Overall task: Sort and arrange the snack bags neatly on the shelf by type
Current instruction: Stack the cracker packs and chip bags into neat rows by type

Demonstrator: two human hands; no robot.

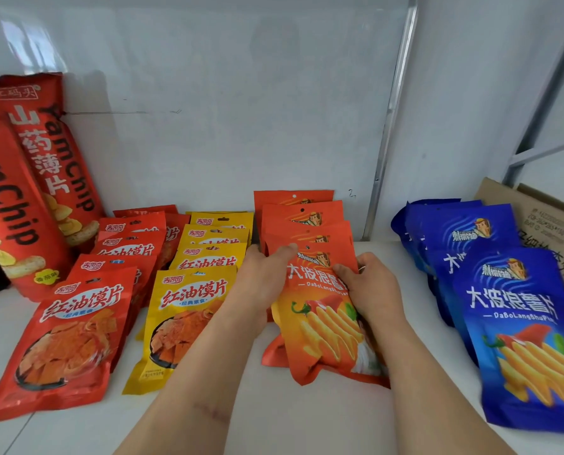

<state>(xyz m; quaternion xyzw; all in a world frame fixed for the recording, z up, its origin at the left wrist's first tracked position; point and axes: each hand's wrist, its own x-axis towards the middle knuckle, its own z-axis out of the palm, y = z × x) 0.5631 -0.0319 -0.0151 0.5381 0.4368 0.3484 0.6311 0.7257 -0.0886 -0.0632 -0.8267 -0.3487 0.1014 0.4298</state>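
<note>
Snack bags lie in rows on a white shelf (307,418). A row of red bags (67,336) is at the left, a row of yellow bags (182,320) beside it, orange wavy-chip bags (298,218) in the middle and blue wavy-chip bags (523,339) at the right. My left hand (264,277) grips the upper left edge of the front orange bag (330,339), thumb on top. My right hand (369,284) grips its upper right edge. The bag leans on the orange row behind it.
Two tall red yam chip bags (41,165) lean against the back wall at the far left. A cardboard box (549,224) stands behind the blue row at the right. A metal shelf post (389,126) rises behind the orange row.
</note>
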